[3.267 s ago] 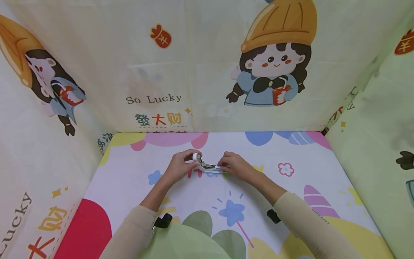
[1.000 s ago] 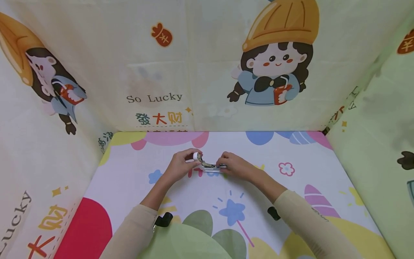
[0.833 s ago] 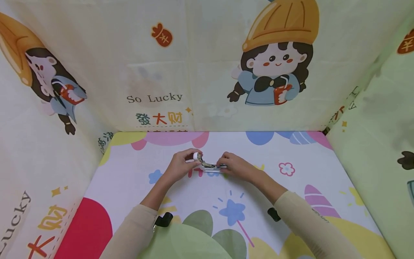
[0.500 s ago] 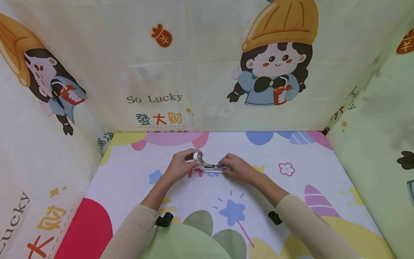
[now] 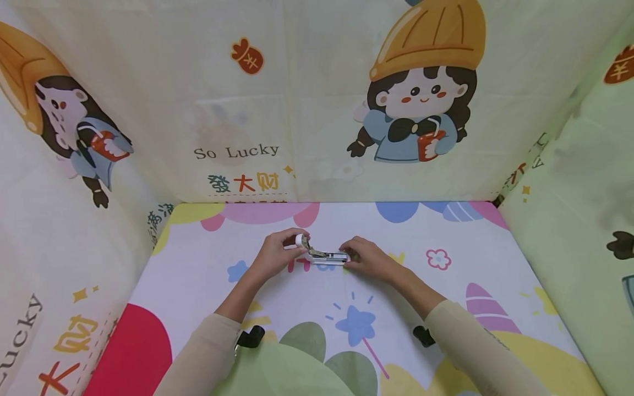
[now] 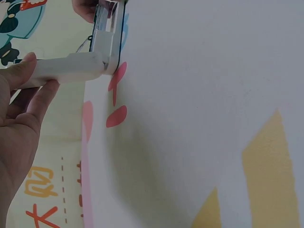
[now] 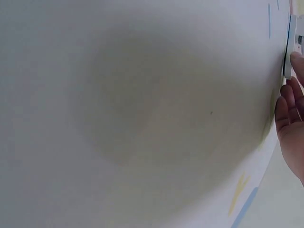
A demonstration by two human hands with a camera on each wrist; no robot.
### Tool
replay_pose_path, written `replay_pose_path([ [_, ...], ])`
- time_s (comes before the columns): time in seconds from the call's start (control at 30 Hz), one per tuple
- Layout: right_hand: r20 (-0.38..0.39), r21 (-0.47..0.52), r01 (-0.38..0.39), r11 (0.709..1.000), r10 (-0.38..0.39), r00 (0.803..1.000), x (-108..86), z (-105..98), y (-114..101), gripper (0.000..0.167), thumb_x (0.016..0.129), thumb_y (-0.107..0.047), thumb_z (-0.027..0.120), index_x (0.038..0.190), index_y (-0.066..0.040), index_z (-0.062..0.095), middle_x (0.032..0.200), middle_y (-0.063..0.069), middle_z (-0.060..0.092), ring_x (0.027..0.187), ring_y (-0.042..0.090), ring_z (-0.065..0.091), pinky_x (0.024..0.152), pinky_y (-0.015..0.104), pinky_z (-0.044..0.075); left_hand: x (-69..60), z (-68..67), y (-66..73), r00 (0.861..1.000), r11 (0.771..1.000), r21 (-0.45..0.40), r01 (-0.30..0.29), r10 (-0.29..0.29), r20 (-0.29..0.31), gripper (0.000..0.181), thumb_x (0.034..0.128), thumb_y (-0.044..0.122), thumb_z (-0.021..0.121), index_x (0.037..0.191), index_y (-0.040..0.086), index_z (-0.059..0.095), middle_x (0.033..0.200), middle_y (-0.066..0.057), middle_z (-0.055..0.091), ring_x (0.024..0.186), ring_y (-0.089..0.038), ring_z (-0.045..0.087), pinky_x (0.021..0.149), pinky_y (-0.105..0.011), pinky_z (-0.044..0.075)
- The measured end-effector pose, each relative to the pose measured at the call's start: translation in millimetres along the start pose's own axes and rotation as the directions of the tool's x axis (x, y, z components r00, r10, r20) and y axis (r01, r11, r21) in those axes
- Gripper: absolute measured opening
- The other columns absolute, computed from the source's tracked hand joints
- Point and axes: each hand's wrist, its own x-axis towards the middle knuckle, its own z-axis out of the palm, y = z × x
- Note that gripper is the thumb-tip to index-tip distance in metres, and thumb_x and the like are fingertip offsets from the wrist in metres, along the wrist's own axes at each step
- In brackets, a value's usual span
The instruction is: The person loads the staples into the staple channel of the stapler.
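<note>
A white stapler (image 5: 329, 257) lies on the table with its top arm swung up and its metal staple channel bare. My left hand (image 5: 273, 254) pinches the end of the raised top arm (image 6: 71, 68) between thumb and fingers, as the left wrist view shows. At the stapler's far right end is my right hand (image 5: 369, 257), its thumb and fingers on either side of the base. In the right wrist view the right thumb (image 7: 297, 61) touches the base end, with the other fingers curled below. Whether any staples sit in the channel is too small to tell.
The table is covered with a printed cloth (image 5: 277, 352) of pastel shapes. Cloth walls with cartoon prints stand at the back (image 5: 317, 126), left and right. A black wrist camera mount (image 5: 250, 337) hangs beneath the left sleeve, and another (image 5: 423, 336) beneath the right.
My right hand has slid a little to the right along the stapler, so more of the staple channel and base end shows. The left hand has stayed in place on the raised arm.
</note>
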Motion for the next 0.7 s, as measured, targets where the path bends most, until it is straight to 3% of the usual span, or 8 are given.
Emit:
replay_pose_path([
  [0.47,-0.005,-0.026,-0.059,0.998,0.059,0.998,-3.4,1.6,-1.5,0.033,0.089,-0.016,0.082,0.117,-0.004,0.072,0.103,0.005,0.066,0.091,0.014,0.057,0.084,0.034,0.054,-1.4,0.4,-0.3,1.000,1.000,0.000,-0.001,0.001,-0.008,0.035,0.0906,0.014,0.080,0.124,0.018,0.073,0.120,-0.002,0.073,0.116,-0.027,0.069,0.098,-0.042,0.059],
  [0.7,-0.015,-0.009,-0.089,0.996,0.089,0.996,-4.8,3.0,-2.1,0.033,0.089,-0.017,0.081,0.118,-0.003,0.072,0.104,0.006,0.066,0.093,0.015,0.060,0.085,0.035,0.055,0.3,2.7,1.3,0.999,0.999,0.011,-0.036,0.036,-0.004,0.036,0.0906,0.013,0.080,0.126,0.015,0.073,0.118,-0.001,0.073,0.116,-0.027,0.070,0.096,-0.041,0.060],
])
